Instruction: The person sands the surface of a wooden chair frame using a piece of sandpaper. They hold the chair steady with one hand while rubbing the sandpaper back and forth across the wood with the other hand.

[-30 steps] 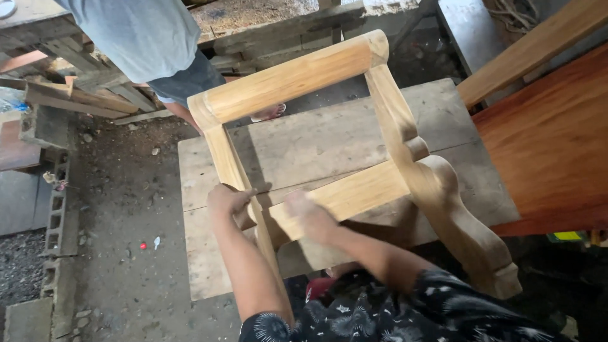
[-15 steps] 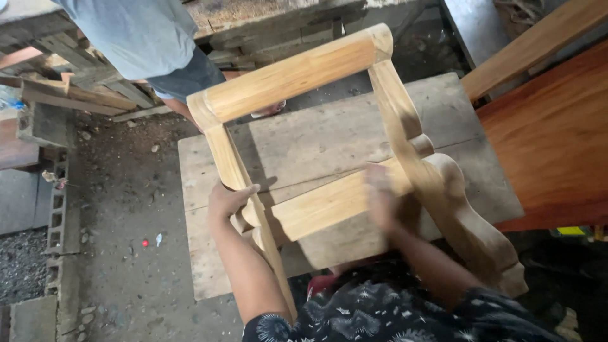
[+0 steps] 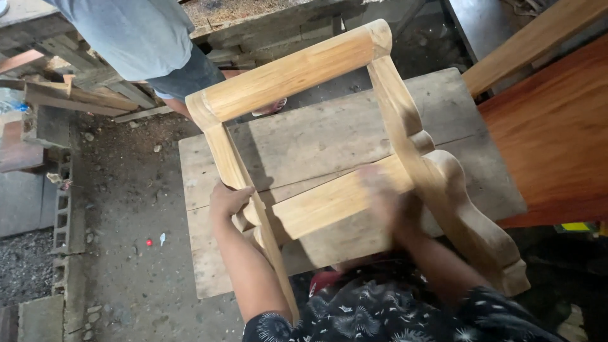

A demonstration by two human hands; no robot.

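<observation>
**Q:** Where are the edges, and how much free room is there?

**A:** The unfinished wooden chair frame (image 3: 354, 152) stands on a low table of rough planks (image 3: 316, 136), taking up its middle and right part. The table's left edge drops to bare dirt floor (image 3: 126, 240). Its right edge lies close against a reddish varnished panel (image 3: 551, 133), so that side is tight. At the far edge stands another person in a pale blue shirt (image 3: 136, 35), just beyond the frame's top rail.

**Q:** What does the frame look like, and how is it held?

**A:** Pale, raw timber: a thick rounded top rail, two uprights, a flat crossbar and a curved, scalloped leg on the right. It tilts towards the camera. The left hand (image 3: 229, 199) is wrapped around the left upright where the crossbar meets it, fingers closed on the wood. The right hand (image 3: 386, 196) lies on the crossbar near the right upright; it is motion-blurred, so I cannot tell whether its fingers are closed.

**Q:** And the surroundings?

**A:** A workshop. Stacked lumber (image 3: 69, 95) and concrete blocks (image 3: 60, 209) sit to the left, with small debris on the floor.
</observation>
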